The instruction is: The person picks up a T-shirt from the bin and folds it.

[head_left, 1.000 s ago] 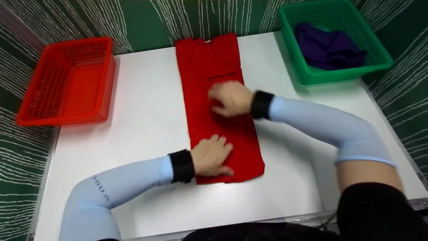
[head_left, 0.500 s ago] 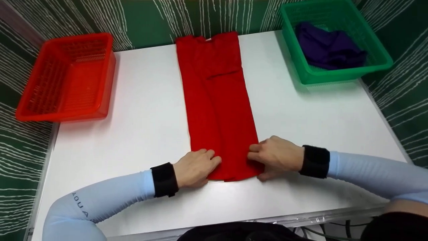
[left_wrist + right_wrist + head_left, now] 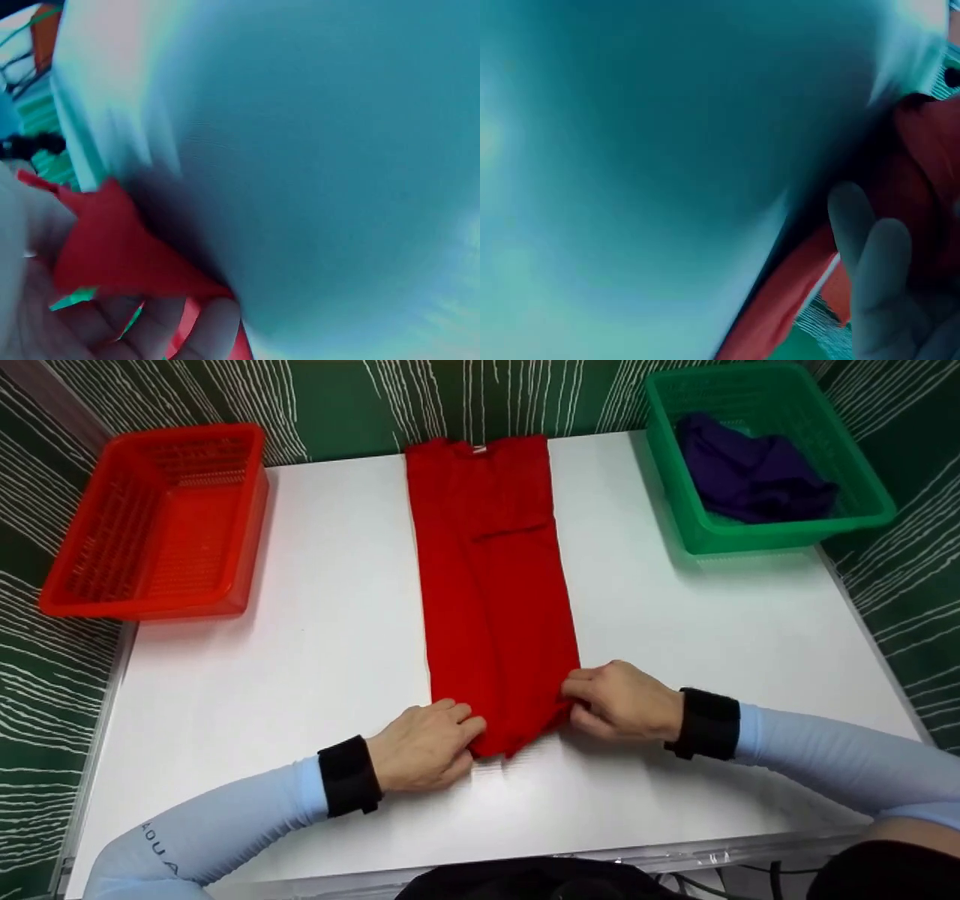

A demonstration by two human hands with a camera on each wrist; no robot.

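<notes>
A red shirt (image 3: 487, 585) lies as a long narrow strip on the white table, its neckline with a small white label at the far end. At the near left corner my left hand (image 3: 427, 746) grips the hem. My right hand (image 3: 626, 701) holds the near right corner, where the cloth is bunched and raised so the hem slants. In the left wrist view, my fingers (image 3: 214, 326) curl under a fold of red cloth. The right wrist view has two fingers (image 3: 877, 262) against the shirt's edge.
An orange-red plastic basket (image 3: 251, 540) stands at the back left. A green basket (image 3: 787, 540) at the back right holds a crumpled purple cloth (image 3: 750, 472). Green walls with white streaks rise behind the white table (image 3: 337, 585) and at its sides.
My right hand has moved from the shirt's middle to its near right corner. My left hand has shifted to the near left corner. The near hem has come up off the table.
</notes>
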